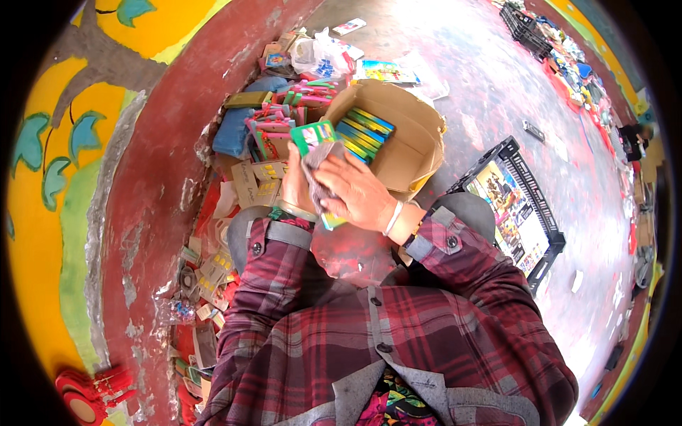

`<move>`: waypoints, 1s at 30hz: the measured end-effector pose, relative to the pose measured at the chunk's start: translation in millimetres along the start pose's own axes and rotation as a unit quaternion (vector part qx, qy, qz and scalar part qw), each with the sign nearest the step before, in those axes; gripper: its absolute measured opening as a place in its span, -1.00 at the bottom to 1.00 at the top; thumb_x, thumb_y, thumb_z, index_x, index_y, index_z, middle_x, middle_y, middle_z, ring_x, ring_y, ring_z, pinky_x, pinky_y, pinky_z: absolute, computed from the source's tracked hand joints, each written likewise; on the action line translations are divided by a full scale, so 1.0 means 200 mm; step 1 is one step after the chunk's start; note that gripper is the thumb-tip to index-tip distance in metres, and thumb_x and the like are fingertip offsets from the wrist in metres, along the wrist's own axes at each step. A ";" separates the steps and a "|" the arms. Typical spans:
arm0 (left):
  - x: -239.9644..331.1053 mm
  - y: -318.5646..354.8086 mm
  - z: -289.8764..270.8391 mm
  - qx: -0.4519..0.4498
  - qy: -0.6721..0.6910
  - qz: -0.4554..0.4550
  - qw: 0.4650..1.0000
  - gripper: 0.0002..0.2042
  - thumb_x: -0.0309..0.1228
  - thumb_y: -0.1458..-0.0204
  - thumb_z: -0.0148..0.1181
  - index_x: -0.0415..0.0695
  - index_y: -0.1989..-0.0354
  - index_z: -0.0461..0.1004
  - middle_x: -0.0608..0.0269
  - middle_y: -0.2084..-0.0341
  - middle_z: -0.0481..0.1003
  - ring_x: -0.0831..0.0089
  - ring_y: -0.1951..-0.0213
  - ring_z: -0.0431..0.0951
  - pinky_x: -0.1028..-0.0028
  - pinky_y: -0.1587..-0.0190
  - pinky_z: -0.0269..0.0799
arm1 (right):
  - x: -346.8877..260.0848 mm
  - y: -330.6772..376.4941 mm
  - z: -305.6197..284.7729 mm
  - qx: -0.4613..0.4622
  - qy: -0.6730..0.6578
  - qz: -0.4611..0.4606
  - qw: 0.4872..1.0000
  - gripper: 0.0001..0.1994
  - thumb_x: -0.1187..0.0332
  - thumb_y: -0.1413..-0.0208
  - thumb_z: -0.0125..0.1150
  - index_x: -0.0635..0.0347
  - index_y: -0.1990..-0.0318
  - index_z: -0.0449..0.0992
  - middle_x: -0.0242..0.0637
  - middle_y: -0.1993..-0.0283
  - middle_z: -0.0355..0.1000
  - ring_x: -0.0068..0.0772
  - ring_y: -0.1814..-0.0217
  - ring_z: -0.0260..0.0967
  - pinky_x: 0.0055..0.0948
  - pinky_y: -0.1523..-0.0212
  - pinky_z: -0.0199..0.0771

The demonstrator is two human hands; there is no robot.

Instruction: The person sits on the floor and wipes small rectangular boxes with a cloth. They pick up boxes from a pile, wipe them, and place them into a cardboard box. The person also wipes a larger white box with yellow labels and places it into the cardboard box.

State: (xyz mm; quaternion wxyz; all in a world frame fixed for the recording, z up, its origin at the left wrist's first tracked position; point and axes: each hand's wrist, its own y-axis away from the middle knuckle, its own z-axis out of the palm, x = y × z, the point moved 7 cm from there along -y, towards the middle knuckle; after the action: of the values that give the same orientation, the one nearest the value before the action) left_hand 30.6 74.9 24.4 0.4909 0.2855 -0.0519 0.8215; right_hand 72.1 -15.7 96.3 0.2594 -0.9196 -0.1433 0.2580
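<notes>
The left hand [297,186] and the right hand [359,193] meet just in front of an open cardboard box [408,153]. Between them is a flat green packet [314,135] with a bright printed face, its top corner sticking up above the fingers and a strip of its lower edge showing below the right palm. A grey cloth [317,170] lies crumpled over the middle of the packet. The left grip is closed around the packet from behind, fingers mostly hidden. The right grip is curled shut over the cloth, pressing it onto the packet.

Inside the box, a row of blue and yellow packets [364,133] stands on edge, filling its left part; the rest of the box floor is bare cardboard. The box flaps stand open towards the person.

To the left, a heap of pink and green packets [284,117] crowds against a red wall [160,177], leaving little room on that side. To the right stands a black crate [522,206] of printed sheets, well apart from the hands, with bare floor [483,78] beyond it.
</notes>
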 end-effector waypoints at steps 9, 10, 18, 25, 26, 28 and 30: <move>-0.06 0.04 0.00 0.137 -0.078 -0.002 0.987 -0.44 0.09 -0.17 -0.28 -0.12 -0.12 0.24 0.14 0.01 0.37 0.29 0.02 0.43 0.27 -0.02 0.37 | 0.20 -0.06 -0.02 0.099 -0.031 0.076 0.992 -0.49 0.35 0.01 0.07 0.25 -0.15 0.22 -0.07 -0.21 0.13 0.00 -0.30 -0.01 -0.15 -0.26 0.00; -0.04 0.04 -0.01 0.164 -0.086 0.000 0.983 -0.42 0.11 -0.16 -0.29 -0.11 -0.12 0.24 0.15 0.03 0.39 0.28 0.04 0.44 0.26 -0.01 0.38 | 0.17 -0.04 0.00 0.064 -0.050 0.060 0.995 -0.50 0.35 0.00 0.06 0.24 -0.15 0.22 -0.07 -0.21 0.12 0.00 -0.30 -0.01 -0.15 -0.26 0.00; 0.26 0.00 -0.06 -0.001 0.061 0.197 0.978 -0.36 0.14 -0.15 -0.40 -0.16 -0.16 0.18 0.04 0.02 0.35 0.12 -0.01 0.36 0.08 -0.11 0.23 | -0.05 0.07 0.04 -0.029 -0.047 0.037 0.998 -0.49 0.37 -0.06 0.01 0.25 -0.20 0.17 -0.02 -0.24 0.10 -0.06 -0.32 0.01 -0.21 -0.29 -0.01; 0.17 -0.01 0.01 0.006 0.030 0.175 0.984 -0.34 0.12 -0.17 -0.41 -0.24 -0.16 0.17 0.02 0.01 0.36 0.18 -0.02 0.37 0.25 -0.08 0.27 | 0.29 0.18 0.19 0.155 -0.532 0.366 0.748 -0.67 0.36 -0.20 -0.08 0.32 -0.07 0.28 -0.11 0.04 0.36 -0.28 0.02 0.36 -0.38 -0.01 0.35; 0.15 -0.02 0.00 0.022 0.020 0.161 0.987 -0.37 0.10 -0.18 -0.38 -0.23 -0.12 0.22 0.08 0.06 0.40 0.25 0.05 0.43 0.30 -0.03 0.33 | 0.31 0.19 0.26 0.136 -0.681 0.413 0.590 -0.70 0.35 -0.23 -0.10 0.33 -0.03 0.32 -0.16 0.12 0.41 -0.35 0.11 0.42 -0.43 0.06 0.41; 0.13 0.01 -0.08 0.167 -0.047 0.137 0.975 -0.40 0.10 -0.17 -0.34 -0.20 -0.08 0.26 0.15 0.09 0.43 0.30 0.13 0.48 0.33 0.05 0.40 | 0.31 0.19 0.24 0.132 -0.676 0.434 0.581 -0.75 0.35 -0.23 -0.10 0.34 0.08 0.38 -0.28 0.26 0.45 -0.49 0.28 0.43 -0.52 0.23 0.45; 0.13 -0.01 -0.11 0.141 -0.044 0.170 0.974 -0.45 0.07 -0.18 -0.30 -0.16 -0.05 0.29 0.18 0.12 0.44 0.34 0.17 0.48 0.37 0.09 0.40 | 0.34 0.21 0.24 0.137 -0.602 0.442 0.651 -0.74 0.36 -0.19 -0.04 0.35 0.06 0.38 -0.27 0.27 0.46 -0.49 0.27 0.42 -0.48 0.22 0.43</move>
State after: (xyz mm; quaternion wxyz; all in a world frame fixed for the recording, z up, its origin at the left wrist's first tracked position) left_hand 13.3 104.4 19.3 0.2962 0.3749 -0.0053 0.8784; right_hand 107.5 -3.4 11.2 0.0942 -0.4711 0.1927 0.8556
